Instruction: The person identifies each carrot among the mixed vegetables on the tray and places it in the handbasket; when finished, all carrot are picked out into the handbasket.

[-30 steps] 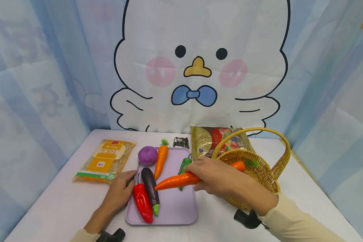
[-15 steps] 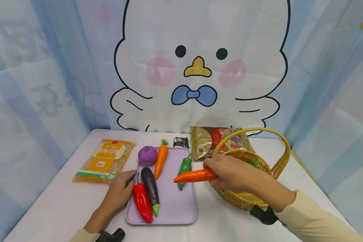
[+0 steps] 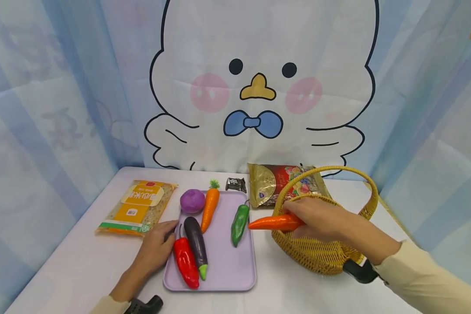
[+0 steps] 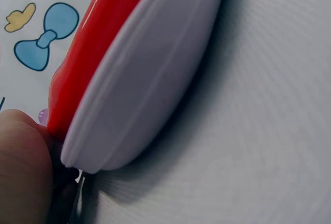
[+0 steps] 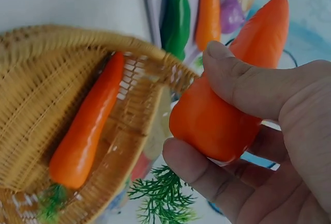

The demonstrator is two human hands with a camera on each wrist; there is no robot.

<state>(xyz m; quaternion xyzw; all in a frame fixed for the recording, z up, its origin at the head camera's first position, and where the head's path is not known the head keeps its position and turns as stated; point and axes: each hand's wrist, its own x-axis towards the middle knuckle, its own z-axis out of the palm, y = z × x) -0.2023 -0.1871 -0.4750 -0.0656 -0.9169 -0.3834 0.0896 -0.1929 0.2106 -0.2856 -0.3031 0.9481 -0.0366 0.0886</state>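
Note:
My right hand [image 3: 314, 218] grips an orange carrot [image 3: 274, 222] over the wicker basket [image 3: 314, 257], its pointed end towards the tray. In the right wrist view, thumb and fingers wrap its thick end [image 5: 212, 125], with green fronds [image 5: 165, 193] just below. Inside the basket lies another carrot [image 5: 88, 125], hidden by my hand in the head view. My left hand [image 3: 155, 246] holds the left edge of the lilac tray [image 3: 227, 270]. On the tray are a red pepper [image 3: 186, 264], an eggplant [image 3: 195, 244], a carrot [image 3: 209, 209], a purple round vegetable [image 3: 192, 201] and a green pepper [image 3: 240, 224].
A yellow bag of grain [image 3: 139, 207] lies left of the tray. Behind it sit a small dark packet [image 3: 236, 184] and a gold and red bag [image 3: 274, 185], which reaches behind the basket. The basket's tall handle [image 3: 325, 168] arches above my right hand.
My right hand has moved right with the carrot, from above the tray to over the basket. The green pepper now shows fully. My left hand has stayed at the tray's edge.

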